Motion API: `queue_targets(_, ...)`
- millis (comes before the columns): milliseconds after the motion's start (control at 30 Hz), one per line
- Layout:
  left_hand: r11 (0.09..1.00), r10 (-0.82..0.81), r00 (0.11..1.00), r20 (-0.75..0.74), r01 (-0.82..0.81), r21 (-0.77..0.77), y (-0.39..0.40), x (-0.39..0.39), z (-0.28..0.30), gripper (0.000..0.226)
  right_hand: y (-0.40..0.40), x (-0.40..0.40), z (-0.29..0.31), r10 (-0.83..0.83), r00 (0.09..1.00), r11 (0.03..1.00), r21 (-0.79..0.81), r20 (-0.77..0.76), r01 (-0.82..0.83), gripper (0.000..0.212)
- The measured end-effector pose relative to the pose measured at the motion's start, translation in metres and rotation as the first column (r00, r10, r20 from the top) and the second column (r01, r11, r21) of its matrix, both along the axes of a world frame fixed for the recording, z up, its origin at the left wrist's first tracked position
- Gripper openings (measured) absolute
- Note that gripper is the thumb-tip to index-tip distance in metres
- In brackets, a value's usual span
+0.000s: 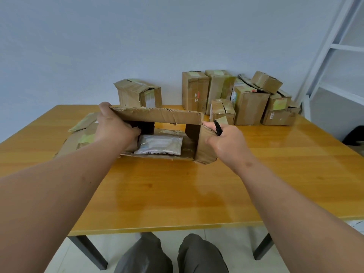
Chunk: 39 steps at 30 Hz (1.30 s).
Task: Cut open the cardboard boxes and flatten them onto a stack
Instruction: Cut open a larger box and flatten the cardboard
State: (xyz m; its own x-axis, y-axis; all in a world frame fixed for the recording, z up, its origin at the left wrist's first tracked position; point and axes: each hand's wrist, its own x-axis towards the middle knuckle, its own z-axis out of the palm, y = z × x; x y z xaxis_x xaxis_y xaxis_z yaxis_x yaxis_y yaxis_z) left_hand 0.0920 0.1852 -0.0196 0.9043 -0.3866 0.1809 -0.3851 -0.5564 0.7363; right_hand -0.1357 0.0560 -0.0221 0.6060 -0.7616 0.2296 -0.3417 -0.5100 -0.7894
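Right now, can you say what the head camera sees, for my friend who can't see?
Two bare hands hold an opened box over a yellow table: the left hand grips its top left corner, the right hand holds a black cutter at its right side. More boxes stand at the back.

1 opened box, 1 flattened sheet, 8 closed boxes, 1 table, 1 black cutter.

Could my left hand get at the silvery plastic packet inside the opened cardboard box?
Probably yes: the left hand grips the box's left end beside the packet, and the box's near side is open.
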Motion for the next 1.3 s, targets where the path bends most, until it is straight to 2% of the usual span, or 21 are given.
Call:
queue_targets(200, 0.980, -0.189, 0.979, -0.083, 0.181, -0.086, 0.006, 0.007, -0.001, 0.059, -0.012, -0.015, -0.007, -0.048, 0.997, 0.998, -0.040, -0.052, 0.046, 0.054)
queue_targets(267, 0.957, -0.260, 0.948, -0.186, 0.227, -0.178, 0.009, 0.011, 0.000, 0.054, -0.016, -0.022, -0.008, -0.070, 0.995, 0.997, -0.049, -0.071, 0.067, 0.054)
queue_targets(333, 0.901, -0.353, 0.855, -0.380, 0.203, -0.382, 0.011, 0.010, 0.003, 0.051, -0.019, -0.026, -0.007, -0.081, 0.991, 0.995, -0.061, -0.105, 0.075, 0.051)
queue_targets(400, 0.829, -0.445, 0.738, -0.507, 0.127, -0.544, 0.013, 0.005, 0.002, 0.048, -0.020, -0.029, -0.003, -0.079, 0.985, 0.995, -0.071, -0.152, 0.069, 0.048)
queue_targets(500, 0.792, -0.494, 0.645, -0.583, 0.057, -0.608, 0.017, 0.005, -0.008, 0.048, -0.015, -0.031, 0.004, -0.037, 0.970, 0.991, -0.132, -0.239, 0.006, 0.042)
queue_targets(600, 0.814, -0.479, 0.624, -0.617, 0.053, -0.579, 0.026, 0.009, -0.020, 0.048, -0.004, -0.031, 0.005, 0.016, 0.950, 0.968, -0.232, -0.311, -0.092, 0.030)
queue_targets(667, 0.853, -0.457, 0.642, -0.616, 0.118, -0.509, 0.034, 0.011, -0.028, 0.050, 0.002, -0.030, -0.001, 0.055, 0.944, 0.948, -0.280, -0.326, -0.152, 0.025)
queue_targets(733, 0.879, -0.439, 0.645, -0.625, 0.164, -0.448, 0.042, 0.012, -0.031, 0.057, 0.006, -0.027, -0.009, 0.066, 0.930, 0.925, -0.327, -0.363, -0.193, 0.033)
queue_targets(833, 0.882, -0.424, 0.583, -0.693, 0.092, -0.462, 0.050, 0.015, -0.023, 0.063, 0.009, -0.023, -0.020, 0.072, 0.915, 0.931, -0.303, -0.398, -0.205, 0.048)
queue_targets(900, 0.895, -0.403, 0.576, -0.712, 0.084, -0.438, 0.054, 0.016, -0.014, 0.047, 0.008, -0.019, -0.023, 0.074, 0.899, 0.928, -0.300, -0.432, -0.220, 0.053)
queue_targets(967, 0.926, -0.362, 0.627, -0.690, 0.154, -0.345, 0.051, 0.016, -0.009, 0.024, 0.008, -0.015, -0.022, 0.075, 0.880, 0.922, -0.304, -0.469, -0.240, 0.055)
queue_targets(1033, 0.955, -0.297, 0.706, -0.643, 0.218, -0.202, 0.046, 0.012, -0.009, 0.021, 0.010, -0.010, -0.019, 0.063, 0.858, 0.904, -0.335, -0.510, -0.265, 0.057)
queue_targets(1100, 0.966, -0.255, 0.739, -0.624, 0.221, -0.133, 0.040, 0.008, -0.013, 0.030, 0.011, -0.006, -0.018, 0.042, 0.834, 0.882, -0.372, -0.551, -0.290, 0.059)
queue_targets(1200, 0.970, -0.241, 0.699, -0.673, 0.148, -0.193, 0.033, 0.003, -0.020, 0.024, 0.012, -0.004, -0.020, 0.031, 0.822, 0.856, -0.410, -0.568, -0.316, 0.060)
queue_targets(1300, 0.966, -0.249, 0.657, -0.711, 0.114, -0.233, 0.033, 0.007, -0.024, 0.018, 0.009, -0.004, -0.026, 0.091, 0.822, 0.861, -0.371, -0.561, -0.348, 0.060)
